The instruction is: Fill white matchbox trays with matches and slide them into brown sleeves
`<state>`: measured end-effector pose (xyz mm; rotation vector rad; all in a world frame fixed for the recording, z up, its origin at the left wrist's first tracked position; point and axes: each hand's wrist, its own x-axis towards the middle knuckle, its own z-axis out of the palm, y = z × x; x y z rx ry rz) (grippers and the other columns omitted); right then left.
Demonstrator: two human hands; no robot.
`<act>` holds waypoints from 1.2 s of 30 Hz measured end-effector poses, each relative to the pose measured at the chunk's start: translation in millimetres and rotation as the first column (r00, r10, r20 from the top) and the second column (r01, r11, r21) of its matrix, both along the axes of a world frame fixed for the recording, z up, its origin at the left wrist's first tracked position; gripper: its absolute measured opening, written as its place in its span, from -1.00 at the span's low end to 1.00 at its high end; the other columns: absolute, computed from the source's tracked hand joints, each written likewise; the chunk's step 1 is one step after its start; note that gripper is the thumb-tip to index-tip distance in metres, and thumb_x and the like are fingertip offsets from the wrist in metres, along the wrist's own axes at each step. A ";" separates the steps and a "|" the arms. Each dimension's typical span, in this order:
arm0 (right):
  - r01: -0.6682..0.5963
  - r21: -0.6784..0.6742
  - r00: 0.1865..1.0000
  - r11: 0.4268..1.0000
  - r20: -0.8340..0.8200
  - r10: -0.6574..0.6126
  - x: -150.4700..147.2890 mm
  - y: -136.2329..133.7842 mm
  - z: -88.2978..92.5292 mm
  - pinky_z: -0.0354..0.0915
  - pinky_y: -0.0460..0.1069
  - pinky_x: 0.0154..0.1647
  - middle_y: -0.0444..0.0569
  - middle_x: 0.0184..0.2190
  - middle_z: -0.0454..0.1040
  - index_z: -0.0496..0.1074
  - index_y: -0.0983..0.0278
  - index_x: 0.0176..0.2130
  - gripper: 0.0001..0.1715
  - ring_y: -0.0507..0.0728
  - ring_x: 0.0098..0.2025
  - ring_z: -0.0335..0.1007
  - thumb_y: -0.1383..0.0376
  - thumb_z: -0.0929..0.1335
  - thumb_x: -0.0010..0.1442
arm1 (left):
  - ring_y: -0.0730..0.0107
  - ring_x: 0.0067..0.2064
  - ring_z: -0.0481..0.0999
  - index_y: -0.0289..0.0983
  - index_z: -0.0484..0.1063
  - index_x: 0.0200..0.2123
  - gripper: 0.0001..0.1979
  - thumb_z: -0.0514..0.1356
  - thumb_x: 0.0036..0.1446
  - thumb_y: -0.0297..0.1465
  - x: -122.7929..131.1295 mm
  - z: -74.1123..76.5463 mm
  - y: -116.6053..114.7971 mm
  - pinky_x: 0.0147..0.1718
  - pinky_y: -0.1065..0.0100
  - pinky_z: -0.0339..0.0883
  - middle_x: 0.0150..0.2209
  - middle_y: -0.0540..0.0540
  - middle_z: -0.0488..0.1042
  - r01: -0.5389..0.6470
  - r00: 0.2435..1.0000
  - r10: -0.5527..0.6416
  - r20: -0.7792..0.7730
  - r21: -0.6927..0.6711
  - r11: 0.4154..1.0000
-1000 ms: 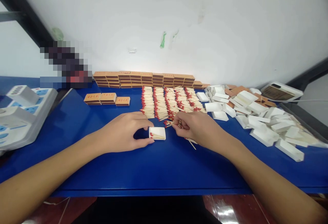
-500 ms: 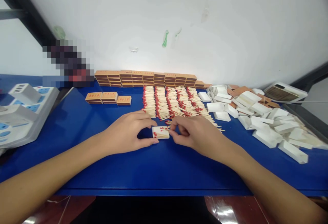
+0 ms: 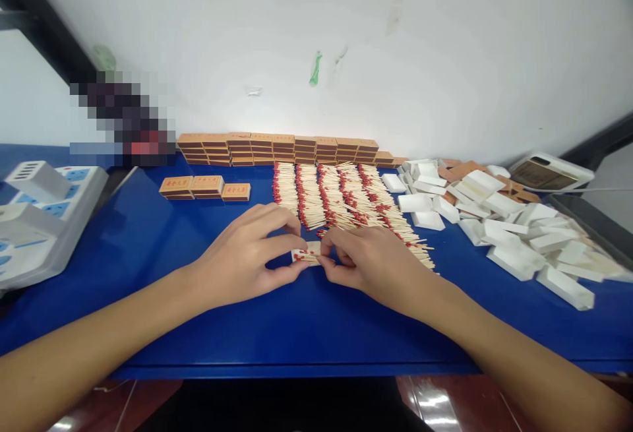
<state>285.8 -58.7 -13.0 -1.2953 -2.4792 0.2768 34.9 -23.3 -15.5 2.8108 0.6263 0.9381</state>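
A small white matchbox tray (image 3: 314,246) with red-headed matches (image 3: 309,257) in it is on the blue table, between my hands. My left hand (image 3: 252,250) grips its left end between thumb and fingers. At the right end my right hand (image 3: 361,257) is closed in a pinch on the tail ends of matches lying over the tray. Its fingertips partly hide the tray's right edge. Just beyond my hands, loose matches (image 3: 310,194) are laid out in several rows, heads mostly to the left.
Closed matchboxes (image 3: 277,148) are stacked along the wall, with a few matchboxes (image 3: 205,186) in front at left. White empty trays (image 3: 504,237) and brown sleeves (image 3: 465,173) lie heaped at right, near a phone (image 3: 551,175). A power strip (image 3: 64,221) stands far left.
My left fingers have shifted right and bent in over the tray. The right hand has moved slightly left, its pinch lower against the tray's right end.
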 end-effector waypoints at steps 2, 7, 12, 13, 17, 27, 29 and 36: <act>-0.007 0.001 1.000 1.000 -0.003 0.007 -1.0 -0.9 0.3 -0.01 -0.05 -0.40 -0.22 -0.55 0.37 0.48 0.24 -0.24 -0.95 0.02 -0.52 0.24 0.36 0.39 0.32 | 0.25 -0.11 0.55 -0.24 0.61 -0.18 -0.91 0.29 0.38 -0.38 -0.2 -0.7 1.1 -0.08 0.15 0.44 -0.13 -0.16 0.56 0.015 1.000 -0.015 -0.009 0.024 1.000; 0.001 -0.005 1.000 1.000 0.018 -0.001 -2.5 0.0 -0.6 -0.02 -0.05 -0.39 -0.21 -0.54 0.38 0.48 0.25 -0.24 -0.95 0.02 -0.51 0.25 0.37 0.39 0.33 | 0.27 -0.13 0.53 -0.26 0.61 -0.21 -0.88 0.25 0.40 -0.43 0.2 0.2 2.3 -0.10 0.16 0.42 -0.13 -0.16 0.56 0.026 0.999 -0.025 -0.027 0.056 0.998; 0.000 -0.007 0.998 1.000 0.068 0.001 -2.0 3.1 -2.8 -0.03 -0.04 -0.39 -0.17 -0.52 0.45 0.48 0.25 -0.23 -0.94 0.04 -0.49 0.31 0.35 0.38 0.36 | 0.28 -0.13 0.53 -0.24 0.60 -0.22 -0.85 0.22 0.42 -0.43 -2.4 1.4 5.1 -0.09 0.18 0.42 -0.16 -0.14 0.56 0.010 0.999 -0.009 -0.031 0.030 0.999; -0.001 -0.001 0.996 1.000 0.086 0.001 -2.3 3.6 -2.8 -0.04 -0.04 -0.39 -0.16 -0.51 0.47 0.48 0.25 -0.22 -0.93 0.05 -0.48 0.33 0.35 0.38 0.36 | 0.28 -0.13 0.53 -0.24 0.60 -0.21 -0.85 0.22 0.42 -0.42 -3.6 1.8 6.5 -0.09 0.19 0.42 -0.15 -0.14 0.56 0.002 1.000 -0.001 -0.028 0.023 1.000; -0.002 0.036 0.979 0.999 0.203 -0.005 -6.1 5.4 -0.4 -0.05 -0.01 -0.40 -0.07 -0.44 0.58 0.50 0.28 -0.19 -0.87 0.09 -0.43 0.43 0.32 0.34 0.42 | 0.29 -0.14 0.54 -0.25 0.60 -0.20 -0.88 0.25 0.40 -0.43 -8.5 5.2 13.9 -0.09 0.20 0.41 -0.14 -0.13 0.58 -0.052 0.999 0.052 0.015 0.019 0.998; 0.008 -0.024 0.943 1.000 0.333 0.001 -12.8 4.9 11.5 -0.02 0.01 -0.39 0.00 -0.31 0.67 0.50 0.30 -0.12 -0.78 0.14 -0.33 0.56 0.28 0.29 0.53 | 0.30 -0.17 0.54 -0.28 0.61 -0.21 -0.91 0.27 0.36 -0.47 -9.0 6.2 15.1 -0.14 0.22 0.42 -0.17 -0.13 0.58 -0.067 0.996 0.066 0.066 0.017 0.998; -0.004 -0.019 0.946 1.000 0.324 0.010 -12.2 4.9 10.5 0.00 0.01 -0.39 -0.01 -0.32 0.67 0.50 0.30 -0.13 -0.78 0.14 -0.34 0.56 0.28 0.29 0.53 | 0.30 -0.17 0.54 -0.28 0.61 -0.21 -0.91 0.27 0.36 -0.46 -9.1 5.2 14.9 -0.14 0.23 0.42 -0.17 -0.13 0.58 -0.071 0.996 0.070 0.063 0.013 0.997; -0.065 0.120 0.975 0.991 0.221 0.037 -6.0 6.1 -0.5 0.06 0.01 -0.40 -0.06 -0.36 0.65 0.50 0.29 -0.14 -0.83 0.12 -0.37 0.55 0.27 0.34 0.50 | 0.30 -0.17 0.54 -0.27 0.61 -0.22 -0.90 0.27 0.36 -0.46 -9.1 6.3 15.5 -0.12 0.22 0.42 -0.17 -0.11 0.59 -0.083 0.995 0.082 0.059 0.007 0.997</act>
